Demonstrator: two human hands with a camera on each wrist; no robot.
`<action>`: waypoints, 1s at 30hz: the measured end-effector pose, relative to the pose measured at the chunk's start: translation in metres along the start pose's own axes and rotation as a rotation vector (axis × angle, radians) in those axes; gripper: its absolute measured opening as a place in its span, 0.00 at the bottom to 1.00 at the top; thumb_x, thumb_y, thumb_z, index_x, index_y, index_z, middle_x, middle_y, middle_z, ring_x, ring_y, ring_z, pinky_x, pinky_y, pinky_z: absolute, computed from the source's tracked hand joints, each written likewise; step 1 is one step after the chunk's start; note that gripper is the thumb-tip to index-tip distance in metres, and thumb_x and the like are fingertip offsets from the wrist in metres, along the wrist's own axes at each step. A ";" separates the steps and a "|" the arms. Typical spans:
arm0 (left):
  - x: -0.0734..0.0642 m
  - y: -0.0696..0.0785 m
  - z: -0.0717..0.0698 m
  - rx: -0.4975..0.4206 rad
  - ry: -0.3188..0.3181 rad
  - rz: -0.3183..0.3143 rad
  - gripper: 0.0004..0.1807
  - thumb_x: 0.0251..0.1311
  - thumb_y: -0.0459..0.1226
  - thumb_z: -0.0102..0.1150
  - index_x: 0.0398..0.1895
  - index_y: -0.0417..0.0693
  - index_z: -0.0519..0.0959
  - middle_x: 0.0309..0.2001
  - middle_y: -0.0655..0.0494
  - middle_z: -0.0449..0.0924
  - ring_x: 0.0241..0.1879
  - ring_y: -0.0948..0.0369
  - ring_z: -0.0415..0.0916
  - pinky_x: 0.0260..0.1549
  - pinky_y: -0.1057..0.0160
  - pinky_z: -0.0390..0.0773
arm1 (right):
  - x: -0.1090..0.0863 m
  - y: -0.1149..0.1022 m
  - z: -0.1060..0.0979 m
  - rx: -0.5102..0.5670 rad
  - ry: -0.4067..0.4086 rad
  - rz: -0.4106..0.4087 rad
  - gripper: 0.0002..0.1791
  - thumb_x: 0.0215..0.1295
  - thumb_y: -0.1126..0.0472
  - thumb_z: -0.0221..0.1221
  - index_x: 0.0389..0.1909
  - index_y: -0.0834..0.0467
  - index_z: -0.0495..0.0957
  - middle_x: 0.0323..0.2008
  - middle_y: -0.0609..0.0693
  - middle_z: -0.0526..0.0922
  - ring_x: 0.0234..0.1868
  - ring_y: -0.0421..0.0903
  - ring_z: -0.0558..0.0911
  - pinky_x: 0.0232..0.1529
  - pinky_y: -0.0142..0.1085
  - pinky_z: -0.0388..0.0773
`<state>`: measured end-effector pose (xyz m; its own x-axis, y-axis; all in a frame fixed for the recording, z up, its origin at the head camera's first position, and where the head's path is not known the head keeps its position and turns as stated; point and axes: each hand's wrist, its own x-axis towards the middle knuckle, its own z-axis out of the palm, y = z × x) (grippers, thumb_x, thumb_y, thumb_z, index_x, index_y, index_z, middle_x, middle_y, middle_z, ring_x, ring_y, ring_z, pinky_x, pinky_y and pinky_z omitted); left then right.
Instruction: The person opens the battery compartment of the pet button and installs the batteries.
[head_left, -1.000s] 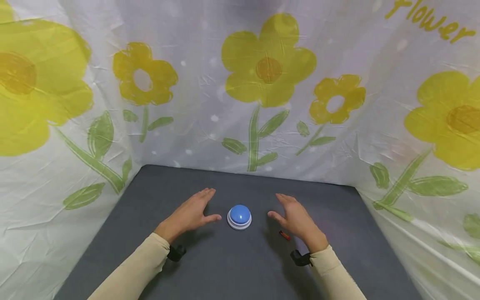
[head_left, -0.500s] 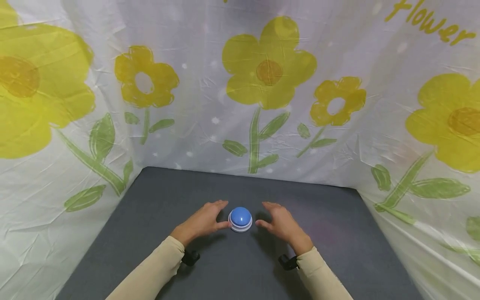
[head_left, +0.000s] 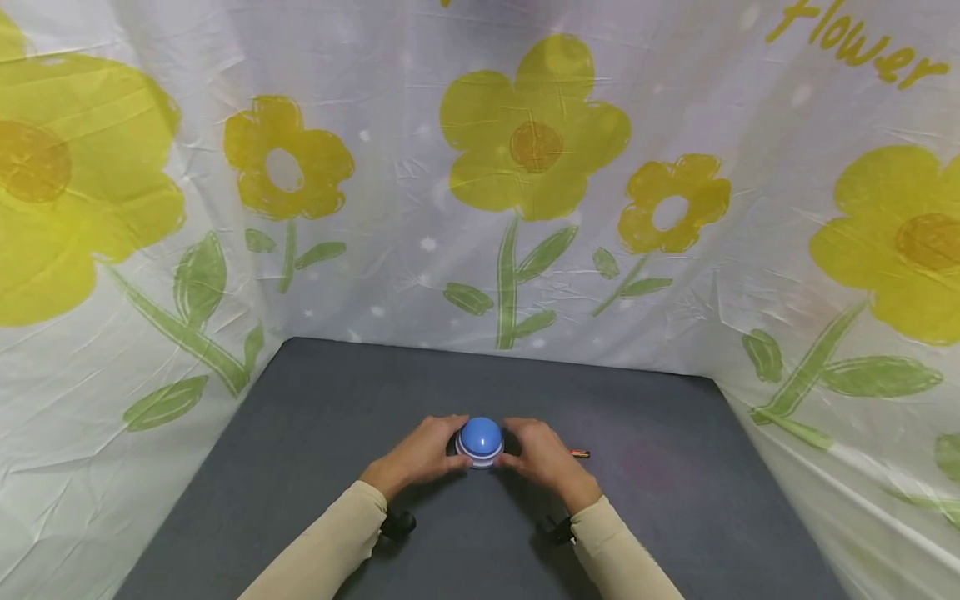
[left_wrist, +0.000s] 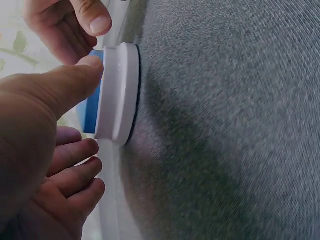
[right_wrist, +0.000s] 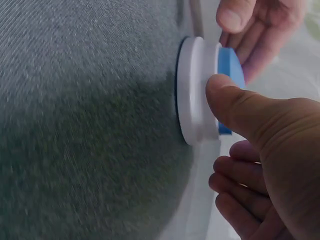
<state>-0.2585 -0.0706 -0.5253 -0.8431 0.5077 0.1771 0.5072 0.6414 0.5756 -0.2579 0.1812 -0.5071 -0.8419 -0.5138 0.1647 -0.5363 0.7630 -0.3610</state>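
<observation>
The curtain (head_left: 397,275) reads "flower"; left hand (head_left: 422,451) and right hand (head_left: 542,455) flank the blue-topped button (head_left: 481,437), fingers (left_wrist: 82,173) parted from thumbs, contact unclear.

Blue dome (head_left: 481,436), white base (left_wrist: 119,95); grey tabletop (head_left: 637,417); white curtain (head_left: 393,258), yellow-flowered; beige sleeves (head_left: 322,537)

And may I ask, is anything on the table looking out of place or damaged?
One small thing: a reddish stick, perhaps a battery, lies loose on the dark table, just to the right of the right hand. It looks stray, apart from the blue button. The button appears upright; I see no damage.
</observation>
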 end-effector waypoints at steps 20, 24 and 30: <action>0.006 -0.003 0.020 -0.007 0.055 -0.066 0.34 0.65 0.37 0.78 0.70 0.31 0.78 0.64 0.34 0.85 0.64 0.42 0.85 0.66 0.43 0.84 | 0.003 0.001 0.018 0.090 0.040 0.044 0.29 0.63 0.60 0.78 0.62 0.68 0.84 0.58 0.63 0.89 0.59 0.61 0.89 0.62 0.58 0.86; 0.006 -0.002 0.018 -0.022 0.061 -0.059 0.34 0.65 0.36 0.78 0.70 0.30 0.78 0.63 0.33 0.85 0.63 0.41 0.84 0.66 0.41 0.84 | 0.003 0.001 0.017 0.092 0.041 0.044 0.29 0.63 0.60 0.78 0.62 0.68 0.84 0.58 0.63 0.90 0.59 0.60 0.89 0.62 0.58 0.86; 0.002 -0.011 0.021 -0.047 0.090 -0.004 0.34 0.68 0.38 0.75 0.71 0.29 0.76 0.64 0.32 0.84 0.64 0.42 0.84 0.66 0.42 0.84 | 0.002 0.000 0.017 0.104 0.044 0.027 0.28 0.64 0.60 0.77 0.62 0.69 0.84 0.57 0.63 0.90 0.59 0.60 0.89 0.63 0.58 0.86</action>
<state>-0.2622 -0.0644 -0.5481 -0.8588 0.4502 0.2446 0.4968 0.6148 0.6125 -0.2583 0.1736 -0.5221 -0.8591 -0.4740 0.1931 -0.5061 0.7302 -0.4590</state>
